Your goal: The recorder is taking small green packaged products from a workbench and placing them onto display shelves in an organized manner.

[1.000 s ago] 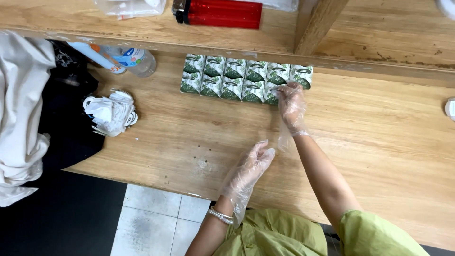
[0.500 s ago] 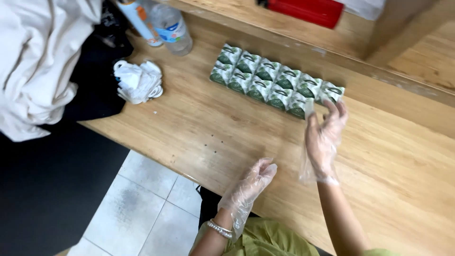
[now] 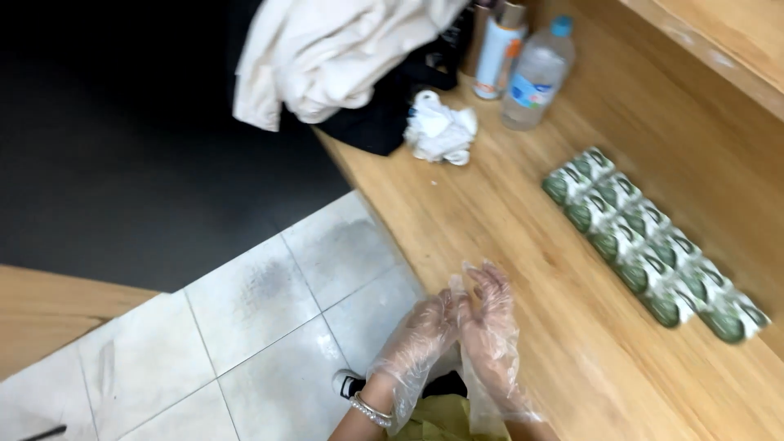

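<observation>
— What are the hands doing?

— The left hand (image 3: 420,339) and right hand (image 3: 488,314) meet at the near edge of the wooden counter (image 3: 506,237), fingertips touching. Both wear loose, clear plastic gloves, crinkled and baggy at the wrists. The fingers are slack and grasp no object; the right fingers seem to pinch at the left glove, though I cannot tell for sure.

— And the things nearby?

— A double row of green-and-white packets (image 3: 653,245) lies well apart from the hands, running along the counter's back wall. Farther off sit a crumpled white bag (image 3: 441,131), a clear water bottle (image 3: 535,77) and a spray can (image 3: 498,49).

— Anything hidden?

— The can's top is cut off, a pale cloth (image 3: 327,57) covers something black, and blur hides the packet prints.
</observation>
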